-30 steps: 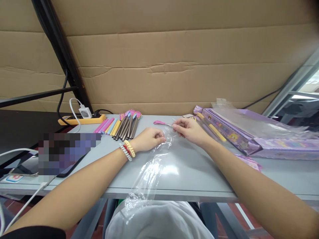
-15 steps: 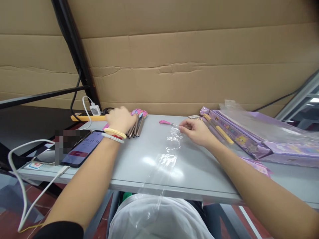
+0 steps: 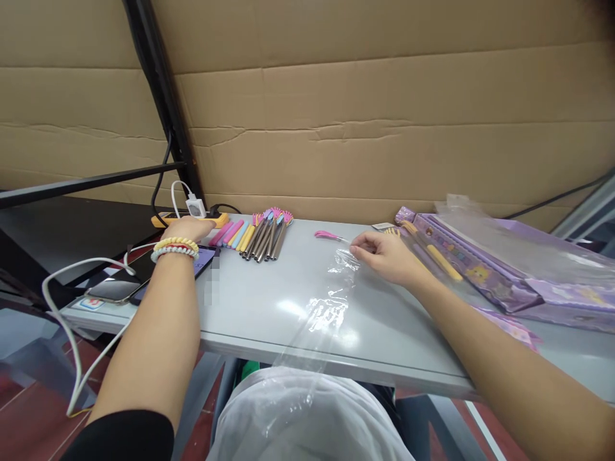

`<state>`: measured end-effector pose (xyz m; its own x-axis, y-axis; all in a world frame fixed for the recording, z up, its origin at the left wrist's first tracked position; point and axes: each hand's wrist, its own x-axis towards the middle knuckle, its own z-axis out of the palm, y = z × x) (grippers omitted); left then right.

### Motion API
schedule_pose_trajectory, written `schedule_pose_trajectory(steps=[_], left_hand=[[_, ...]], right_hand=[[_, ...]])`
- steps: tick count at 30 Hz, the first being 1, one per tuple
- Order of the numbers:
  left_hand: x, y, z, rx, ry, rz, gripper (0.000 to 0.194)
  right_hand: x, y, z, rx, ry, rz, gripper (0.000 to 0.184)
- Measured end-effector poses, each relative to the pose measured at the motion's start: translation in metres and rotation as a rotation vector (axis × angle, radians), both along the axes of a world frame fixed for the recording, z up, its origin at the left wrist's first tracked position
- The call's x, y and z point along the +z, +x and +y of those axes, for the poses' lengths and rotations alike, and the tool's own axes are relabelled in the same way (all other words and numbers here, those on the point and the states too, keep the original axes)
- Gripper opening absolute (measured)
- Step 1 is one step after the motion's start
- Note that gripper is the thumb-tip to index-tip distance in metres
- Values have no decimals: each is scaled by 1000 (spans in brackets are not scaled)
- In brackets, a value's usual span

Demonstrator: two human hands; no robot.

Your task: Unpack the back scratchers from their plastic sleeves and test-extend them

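Observation:
My right hand [image 3: 379, 253] is closed in a pinch, thumb against fingers, at the top end of a long clear plastic bag [image 3: 329, 307]. The bag trails over the table edge toward my lap. Just left of these fingertips lies a pink loop [image 3: 327, 235] with a thin silvery stem reaching toward them. My left hand [image 3: 187, 227] is beyond the phone [image 3: 204, 262], close to the yellow power strip [image 3: 221, 219]; its fingers are mostly hidden. To its right lie pink, blue and yellow handles [image 3: 235, 234] and metal rods [image 3: 266, 240] with pink claw-like heads.
A purple printed box [image 3: 509, 291] with clear plastic over it lies on the right, beside yellow sticks [image 3: 444, 262]. White cables [image 3: 60, 320] hang off the left edge. A white cloth or bag [image 3: 307, 416] covers my lap. Cardboard [image 3: 336, 160] stands behind the table [image 3: 273, 307].
My left hand has moved left, away from the metal rods, uncovering the coloured handles. My right hand stays pinched at the plastic bag. The whole view has shifted slightly.

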<state>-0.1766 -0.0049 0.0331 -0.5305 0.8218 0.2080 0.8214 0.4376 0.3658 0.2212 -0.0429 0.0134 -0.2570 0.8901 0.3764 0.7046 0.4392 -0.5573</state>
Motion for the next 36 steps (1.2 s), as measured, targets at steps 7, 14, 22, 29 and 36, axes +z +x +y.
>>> schedule_pose_trajectory(steps=[7, 14, 22, 29, 36], left_hand=[[1, 1, 0, 78, -125, -205, 55], [18, 35, -16, 58, -119, -24, 63], [24, 85, -23, -84, -27, 115, 59], [18, 77, -20, -110, -69, 136, 58], [21, 142, -27, -661, 150, 70, 55]], right_hand=[[-2, 3, 2, 18, -5, -64, 25], [-1, 2, 2, 4, 43, -62, 25], [-1, 2, 0, 9, 40, -84, 22], [0, 1, 0, 9, 25, -109, 21], [-1, 2, 0, 57, 34, -106, 22]])
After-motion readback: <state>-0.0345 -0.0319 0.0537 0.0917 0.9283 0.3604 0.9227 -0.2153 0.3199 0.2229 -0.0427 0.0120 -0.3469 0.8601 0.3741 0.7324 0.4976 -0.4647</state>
